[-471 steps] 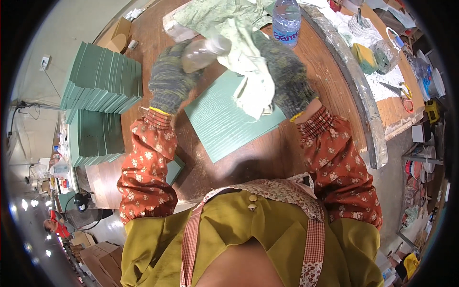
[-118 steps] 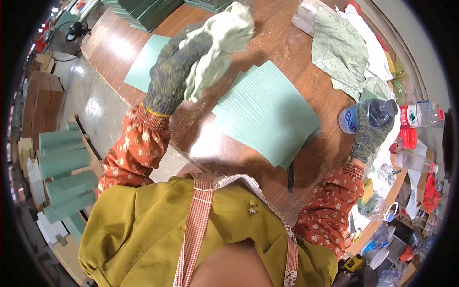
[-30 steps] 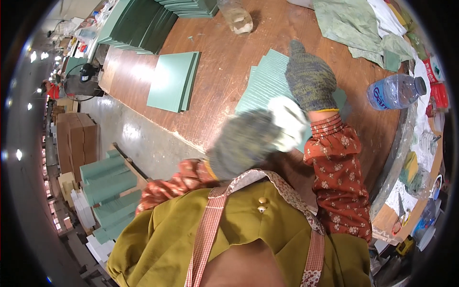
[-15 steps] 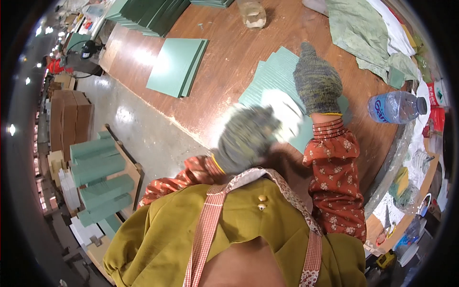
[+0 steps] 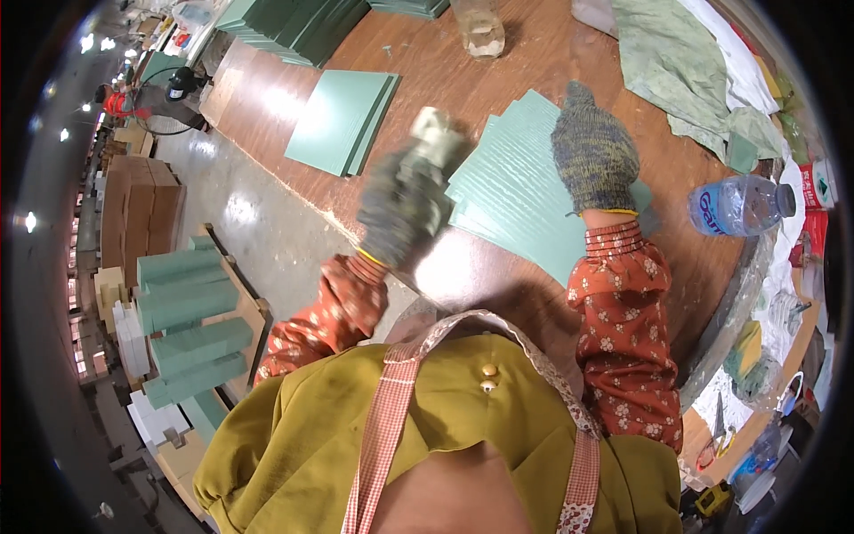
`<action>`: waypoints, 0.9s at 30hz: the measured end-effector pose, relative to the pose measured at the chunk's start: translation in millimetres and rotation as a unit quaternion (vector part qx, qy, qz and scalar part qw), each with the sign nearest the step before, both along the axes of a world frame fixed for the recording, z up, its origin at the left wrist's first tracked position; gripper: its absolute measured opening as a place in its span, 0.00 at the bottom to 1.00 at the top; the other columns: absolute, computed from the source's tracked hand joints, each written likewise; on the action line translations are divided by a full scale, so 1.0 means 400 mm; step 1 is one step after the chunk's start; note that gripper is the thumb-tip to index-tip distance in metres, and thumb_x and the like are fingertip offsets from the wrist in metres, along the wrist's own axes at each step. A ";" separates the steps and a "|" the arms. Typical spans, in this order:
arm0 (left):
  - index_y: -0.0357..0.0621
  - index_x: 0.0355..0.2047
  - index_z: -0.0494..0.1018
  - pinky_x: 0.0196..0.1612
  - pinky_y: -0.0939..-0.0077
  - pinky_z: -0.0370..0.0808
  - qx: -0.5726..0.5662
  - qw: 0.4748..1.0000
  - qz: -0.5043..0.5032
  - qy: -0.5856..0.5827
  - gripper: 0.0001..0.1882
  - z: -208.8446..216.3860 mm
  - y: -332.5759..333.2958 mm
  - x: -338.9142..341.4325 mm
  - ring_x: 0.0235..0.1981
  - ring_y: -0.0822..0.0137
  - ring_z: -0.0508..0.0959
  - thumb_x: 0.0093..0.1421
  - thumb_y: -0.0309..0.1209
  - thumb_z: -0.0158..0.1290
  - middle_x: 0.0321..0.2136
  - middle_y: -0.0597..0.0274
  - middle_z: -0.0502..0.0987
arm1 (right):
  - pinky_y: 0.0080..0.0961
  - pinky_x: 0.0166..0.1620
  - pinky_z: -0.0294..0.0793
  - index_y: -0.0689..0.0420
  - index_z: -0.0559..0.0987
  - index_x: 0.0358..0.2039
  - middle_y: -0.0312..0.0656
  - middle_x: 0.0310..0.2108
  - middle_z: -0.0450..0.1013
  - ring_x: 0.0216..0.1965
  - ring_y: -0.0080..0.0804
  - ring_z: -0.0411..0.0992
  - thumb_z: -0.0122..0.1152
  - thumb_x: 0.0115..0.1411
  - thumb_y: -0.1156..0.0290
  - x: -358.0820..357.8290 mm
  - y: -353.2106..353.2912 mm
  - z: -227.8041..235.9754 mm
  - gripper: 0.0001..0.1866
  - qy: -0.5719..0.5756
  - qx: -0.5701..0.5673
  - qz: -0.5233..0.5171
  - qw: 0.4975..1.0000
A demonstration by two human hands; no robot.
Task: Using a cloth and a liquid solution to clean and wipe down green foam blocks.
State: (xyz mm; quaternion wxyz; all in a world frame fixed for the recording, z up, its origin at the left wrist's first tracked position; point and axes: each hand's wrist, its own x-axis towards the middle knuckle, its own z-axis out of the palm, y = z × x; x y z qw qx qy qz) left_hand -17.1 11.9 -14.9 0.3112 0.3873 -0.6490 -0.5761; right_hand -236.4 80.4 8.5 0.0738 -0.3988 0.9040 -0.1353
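In my left hand (image 5: pixel 391 209), which wears a grey-green knit glove and is smeared by motion, is a crumpled off-white cloth (image 5: pixel 438 133). This hand is over the wooden table, left of a fanned-out pile of green sheets (image 5: pixel 516 182). Wet-looking streaks cover the top faces of the sheets. My right hand (image 5: pixel 594 156), gloved the same way, lies flat on the right side of the pile, fingers stretched forward. Further left, two or so smooth green panels (image 5: pixel 340 120) lie stacked near the table edge.
Tall stacks of green panels (image 5: pixel 294 27) and a clear jar (image 5: pixel 480 31) stand at the far side. To the right are a plastic bottle (image 5: pixel 743 205), a green cloth (image 5: pixel 667 71) and scissors (image 5: pixel 714 445). Green stacks on a pallet (image 5: pixel 191 307) and brown cartons (image 5: pixel 138 214) stand on the floor, left.
My left hand has swung left and away from me with the cloth, off the fanned green sheets. My right hand has stayed on the pile.
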 end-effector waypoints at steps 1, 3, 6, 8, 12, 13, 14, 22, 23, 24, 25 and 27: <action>0.39 0.50 0.65 0.23 0.79 0.76 -0.013 1.000 0.025 -0.005 0.14 0.005 -0.023 0.018 0.33 0.73 0.76 0.65 0.26 0.43 0.36 0.46 0.73 | 0.39 0.31 0.76 0.54 0.68 0.54 0.47 0.32 0.77 0.30 0.42 0.77 0.49 0.60 0.63 -0.005 0.000 -0.012 0.21 0.001 -0.002 -0.003 1.000; 0.40 0.50 0.66 0.28 0.72 0.78 -0.169 0.982 -0.015 -0.081 0.15 0.048 -0.035 0.016 0.34 0.65 0.77 0.62 0.26 0.49 0.37 0.46 0.73 | 0.36 0.37 0.76 0.55 0.69 0.53 0.47 0.42 0.75 0.36 0.41 0.76 0.52 0.59 0.61 -0.016 -0.007 -0.056 0.23 0.037 -0.011 0.018 0.999; 0.46 0.48 0.69 0.42 0.59 0.76 -0.546 0.811 -0.195 0.072 0.21 0.096 0.030 -0.130 0.45 0.54 0.75 0.54 0.31 0.58 0.41 0.50 0.74 | 0.35 0.47 0.73 0.56 0.68 0.54 0.47 0.50 0.71 0.47 0.41 0.73 0.53 0.58 0.60 -0.078 0.001 -0.134 0.25 0.281 -0.131 0.084 0.947; 0.48 0.41 0.75 0.53 0.55 0.68 -0.579 0.758 -0.260 -0.149 0.15 0.036 0.083 -0.165 0.50 0.51 0.73 0.56 0.40 0.55 0.47 0.52 0.74 | 0.34 0.54 0.68 0.56 0.69 0.54 0.48 0.51 0.70 0.54 0.40 0.68 0.51 0.60 0.61 -0.058 0.032 -0.083 0.23 0.073 -0.079 0.075 0.991; 0.47 0.45 0.73 0.54 0.55 0.67 -0.581 0.770 -0.250 -0.082 0.16 0.018 -0.002 -0.178 0.51 0.51 0.71 0.58 0.38 0.52 0.48 0.51 0.73 | 0.38 0.49 0.71 0.64 0.71 0.50 0.55 0.48 0.70 0.47 0.47 0.72 0.50 0.59 0.68 -0.051 0.033 -0.106 0.20 0.257 -0.219 0.077 0.938; 0.46 0.46 0.73 0.56 0.55 0.65 -0.594 0.747 -0.262 -0.147 0.16 0.020 -0.038 -0.177 0.52 0.50 0.70 0.58 0.37 0.51 0.48 0.50 0.73 | 0.38 0.49 0.71 0.64 0.71 0.50 0.55 0.48 0.70 0.46 0.47 0.72 0.50 0.59 0.67 -0.043 0.029 -0.094 0.21 0.274 -0.191 0.077 0.939; 0.45 0.49 0.71 0.47 0.63 0.73 -0.578 0.777 -0.210 -0.133 0.18 0.040 -0.053 -0.182 0.45 0.56 0.76 0.59 0.35 0.51 0.44 0.50 0.75 | 0.38 0.48 0.71 0.64 0.70 0.51 0.55 0.48 0.70 0.45 0.47 0.72 0.50 0.59 0.67 -0.044 0.022 -0.084 0.21 0.293 -0.168 0.079 0.938; 0.38 0.52 0.65 0.32 0.74 0.81 -0.042 0.996 -0.034 0.070 0.19 0.062 -0.138 -0.113 0.33 0.64 0.80 0.65 0.36 0.49 0.38 0.51 0.76 | 0.39 0.51 0.69 0.62 0.71 0.51 0.52 0.51 0.69 0.48 0.44 0.71 0.50 0.61 0.64 -0.023 0.007 -0.042 0.21 0.072 -0.087 0.032 0.993; 0.40 0.52 0.66 0.36 0.75 0.80 -0.086 0.992 -0.064 0.061 0.19 0.080 -0.073 -0.118 0.39 0.63 0.78 0.64 0.35 0.50 0.44 0.50 0.74 | 0.39 0.51 0.69 0.62 0.71 0.51 0.52 0.51 0.69 0.48 0.44 0.71 0.50 0.61 0.64 -0.015 0.004 -0.038 0.21 0.071 -0.088 0.037 0.993; 0.42 0.53 0.66 0.43 0.72 0.78 -0.362 0.924 -0.113 -0.040 0.20 0.057 -0.065 -0.137 0.46 0.60 0.76 0.63 0.35 0.50 0.50 0.48 0.70 | 0.39 0.50 0.69 0.61 0.70 0.52 0.51 0.52 0.69 0.48 0.44 0.71 0.49 0.62 0.63 -0.019 0.006 -0.044 0.21 0.080 -0.099 0.038 0.991; 0.43 0.53 0.66 0.46 0.71 0.76 -0.487 0.844 -0.168 -0.149 0.20 0.038 -0.053 -0.149 0.48 0.58 0.74 0.63 0.36 0.50 0.51 0.47 0.69 | 0.38 0.50 0.70 0.61 0.70 0.53 0.51 0.52 0.68 0.48 0.44 0.71 0.48 0.63 0.62 -0.025 0.009 -0.051 0.21 0.088 -0.110 0.039 0.989; 0.45 0.51 0.68 0.53 0.60 0.69 -0.439 0.862 -0.202 -0.152 0.20 0.031 -0.050 -0.175 0.48 0.44 0.72 0.63 0.42 0.48 0.48 0.44 0.71 | 0.38 0.48 0.71 0.60 0.68 0.55 0.51 0.53 0.68 0.46 0.46 0.72 0.46 0.64 0.60 -0.035 0.030 -0.061 0.23 0.221 -0.087 0.075 0.968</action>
